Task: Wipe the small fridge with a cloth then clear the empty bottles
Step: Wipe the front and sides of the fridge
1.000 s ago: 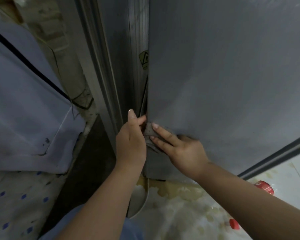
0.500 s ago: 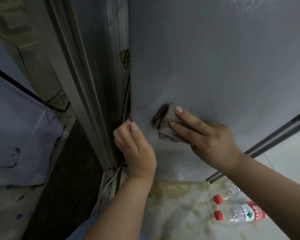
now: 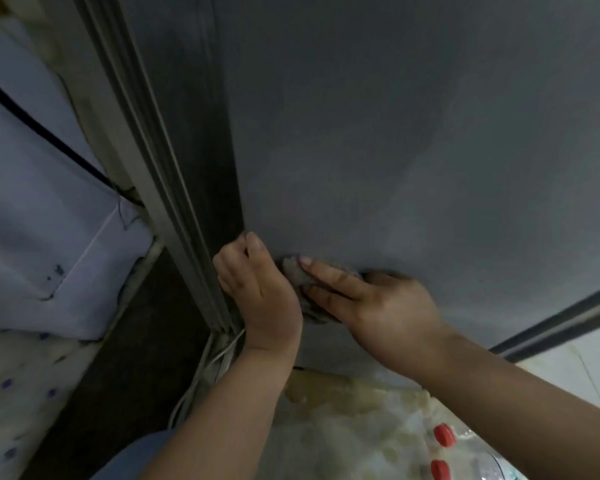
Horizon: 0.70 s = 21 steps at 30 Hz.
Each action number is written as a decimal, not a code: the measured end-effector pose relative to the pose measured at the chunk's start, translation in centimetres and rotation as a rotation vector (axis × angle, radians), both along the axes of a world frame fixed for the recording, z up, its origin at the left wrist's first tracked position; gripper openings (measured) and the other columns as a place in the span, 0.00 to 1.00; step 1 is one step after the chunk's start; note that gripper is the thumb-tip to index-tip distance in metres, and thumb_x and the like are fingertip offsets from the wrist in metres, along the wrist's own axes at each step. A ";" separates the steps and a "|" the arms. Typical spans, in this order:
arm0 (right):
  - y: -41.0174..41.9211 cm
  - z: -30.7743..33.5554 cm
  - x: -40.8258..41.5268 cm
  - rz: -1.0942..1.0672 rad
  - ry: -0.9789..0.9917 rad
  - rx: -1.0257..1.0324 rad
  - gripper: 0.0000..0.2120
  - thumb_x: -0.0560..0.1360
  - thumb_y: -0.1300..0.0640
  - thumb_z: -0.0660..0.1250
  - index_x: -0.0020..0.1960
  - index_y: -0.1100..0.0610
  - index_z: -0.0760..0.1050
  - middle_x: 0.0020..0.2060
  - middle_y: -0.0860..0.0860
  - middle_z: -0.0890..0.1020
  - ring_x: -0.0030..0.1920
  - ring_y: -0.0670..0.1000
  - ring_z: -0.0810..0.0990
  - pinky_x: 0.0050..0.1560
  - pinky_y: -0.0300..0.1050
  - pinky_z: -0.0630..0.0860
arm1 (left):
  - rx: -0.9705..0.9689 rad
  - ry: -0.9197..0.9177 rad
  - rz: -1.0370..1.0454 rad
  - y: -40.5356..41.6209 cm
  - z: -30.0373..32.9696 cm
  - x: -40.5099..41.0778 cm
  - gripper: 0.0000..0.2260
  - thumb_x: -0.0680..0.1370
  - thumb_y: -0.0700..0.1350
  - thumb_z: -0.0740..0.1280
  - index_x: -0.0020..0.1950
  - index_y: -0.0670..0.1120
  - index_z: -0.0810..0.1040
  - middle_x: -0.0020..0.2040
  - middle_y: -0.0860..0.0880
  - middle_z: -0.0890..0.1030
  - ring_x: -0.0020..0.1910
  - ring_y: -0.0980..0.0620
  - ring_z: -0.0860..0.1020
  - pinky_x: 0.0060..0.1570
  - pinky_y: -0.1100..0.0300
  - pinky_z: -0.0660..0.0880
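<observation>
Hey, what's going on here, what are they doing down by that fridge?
A person is wiping the grey metal side panel of the small fridge. The right hand presses a crumpled grey-brown cloth flat against the panel near its lower left edge, fingers extended. The left hand grips that edge. Two clear plastic bottles with red caps lie on the stained floor, not yet cleared.

light: dim, shadowed gap at left | focus: soft, perhaps motion blur | edges: wide-angle bending
</observation>
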State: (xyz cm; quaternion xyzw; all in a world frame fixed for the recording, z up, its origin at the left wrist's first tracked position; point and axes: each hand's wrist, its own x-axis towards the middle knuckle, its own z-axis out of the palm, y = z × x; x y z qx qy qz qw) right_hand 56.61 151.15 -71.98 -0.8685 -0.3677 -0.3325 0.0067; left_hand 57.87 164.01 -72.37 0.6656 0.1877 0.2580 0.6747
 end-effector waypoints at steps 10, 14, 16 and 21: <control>-1.6 -0.2 -0.4 -0.003 -0.035 0.071 0.22 0.80 0.63 0.50 0.53 0.51 0.83 0.60 0.47 0.78 0.21 0.53 0.73 0.20 0.38 0.69 | -0.040 0.042 -0.024 -1.6 -0.1 -1.3 0.19 0.79 0.54 0.50 0.69 0.53 0.61 0.67 0.53 0.62 0.69 0.53 0.62 0.67 0.58 0.60; -3.2 -3.2 -0.8 0.002 0.010 -0.011 0.16 0.75 0.59 0.57 0.53 0.50 0.83 0.59 0.46 0.79 0.19 0.53 0.73 0.17 0.38 0.69 | -0.114 0.023 -0.072 -2.8 -0.3 -1.8 0.22 0.81 0.52 0.49 0.75 0.53 0.49 0.75 0.54 0.51 0.72 0.56 0.58 0.69 0.59 0.57; -4.6 -1.9 -1.5 -0.030 -0.014 0.001 0.22 0.81 0.60 0.49 0.55 0.50 0.82 0.60 0.48 0.78 0.22 0.54 0.76 0.19 0.39 0.72 | -0.145 0.019 -0.073 -3.3 -0.2 -1.8 0.23 0.82 0.52 0.49 0.76 0.53 0.46 0.76 0.55 0.48 0.71 0.59 0.57 0.66 0.61 0.57; -6.6 2.9 -2.3 -0.119 -0.188 0.070 0.18 0.72 0.68 0.65 0.59 0.54 0.80 0.63 0.51 0.74 0.30 0.55 0.81 0.27 0.42 0.77 | -0.256 -0.007 -0.059 -3.9 0.7 -1.5 0.25 0.82 0.51 0.50 0.76 0.50 0.45 0.76 0.53 0.47 0.65 0.61 0.58 0.55 0.72 0.59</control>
